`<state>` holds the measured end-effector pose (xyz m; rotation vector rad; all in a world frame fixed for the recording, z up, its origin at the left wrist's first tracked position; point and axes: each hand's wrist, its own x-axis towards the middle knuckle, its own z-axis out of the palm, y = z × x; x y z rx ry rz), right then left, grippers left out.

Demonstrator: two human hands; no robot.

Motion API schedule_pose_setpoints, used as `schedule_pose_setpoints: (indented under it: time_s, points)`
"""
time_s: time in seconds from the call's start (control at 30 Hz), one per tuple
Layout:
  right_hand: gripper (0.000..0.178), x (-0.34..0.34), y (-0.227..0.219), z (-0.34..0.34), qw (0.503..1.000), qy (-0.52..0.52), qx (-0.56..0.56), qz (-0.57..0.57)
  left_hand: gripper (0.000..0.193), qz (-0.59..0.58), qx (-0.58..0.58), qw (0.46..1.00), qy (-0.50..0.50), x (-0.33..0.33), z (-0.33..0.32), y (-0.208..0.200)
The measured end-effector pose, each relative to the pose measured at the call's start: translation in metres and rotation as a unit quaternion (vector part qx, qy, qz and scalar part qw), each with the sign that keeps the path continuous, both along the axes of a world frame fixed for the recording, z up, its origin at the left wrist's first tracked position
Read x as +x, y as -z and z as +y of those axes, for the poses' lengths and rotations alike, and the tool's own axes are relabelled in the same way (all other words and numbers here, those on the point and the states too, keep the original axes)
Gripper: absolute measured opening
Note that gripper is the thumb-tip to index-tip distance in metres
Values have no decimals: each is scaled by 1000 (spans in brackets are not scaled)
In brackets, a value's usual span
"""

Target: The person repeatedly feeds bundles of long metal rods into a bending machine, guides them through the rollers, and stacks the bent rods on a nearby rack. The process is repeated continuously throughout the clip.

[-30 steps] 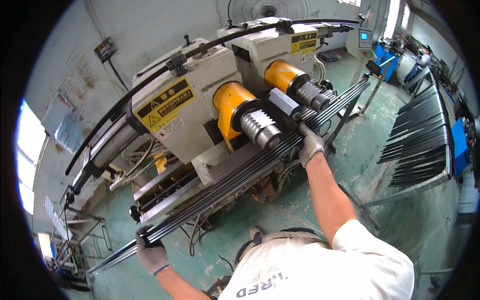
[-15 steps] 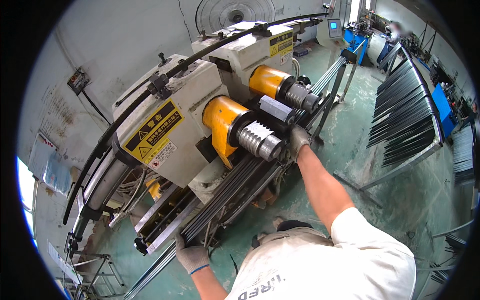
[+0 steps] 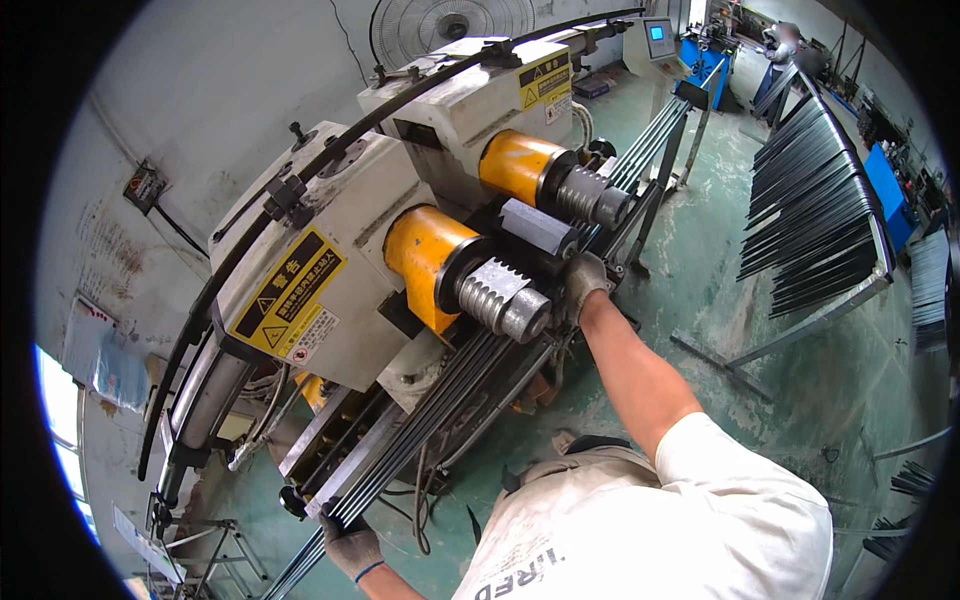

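A bundle of long thin metal tubes [image 3: 425, 416] runs slantwise along the front of a bending machine [image 3: 365, 240], from lower left to upper right. My left hand [image 3: 352, 550], in a grey knit glove, is closed on the bundle near its lower left stretch. My right hand [image 3: 582, 282], gloved too, reaches in beside a grey ribbed roller [image 3: 503, 298] and below a grey angular block [image 3: 538, 226]. Its fingers are mostly hidden, and what they touch does not show. Behind the rollers sit two orange cylinder housings [image 3: 425, 255].
To the right, a slanted rack [image 3: 808, 330] carries many dark rods. A control box with a lit screen [image 3: 656, 42] stands beyond the machine. Farther back is another person [image 3: 783, 55]. A large fan [image 3: 452, 25] stands behind the machine; a hose loop [image 3: 424, 520] hangs beneath it.
My left hand has slid down and left along the tubes. My right hand stays by the block and roller. The whole view has shifted slightly.
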<state>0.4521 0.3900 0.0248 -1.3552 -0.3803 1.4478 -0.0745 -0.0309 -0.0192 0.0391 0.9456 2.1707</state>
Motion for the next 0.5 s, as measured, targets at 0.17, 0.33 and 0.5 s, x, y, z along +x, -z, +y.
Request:
schedule_pose_setpoints:
  time_s: [0.17, 0.33, 0.5]
  points:
    - [39, 52, 128, 49, 949, -5, 171, -265, 31, 26, 3, 1000, -16, 28, 51, -20]
    - [51, 6, 48, 9, 970, 59, 113, -209, 33, 31, 38, 998, 48, 91, 78, -35]
    - [56, 6, -2, -27, 983, 124, 133, 11, 33, -54, 16, 995, 78, 141, 109, -23]
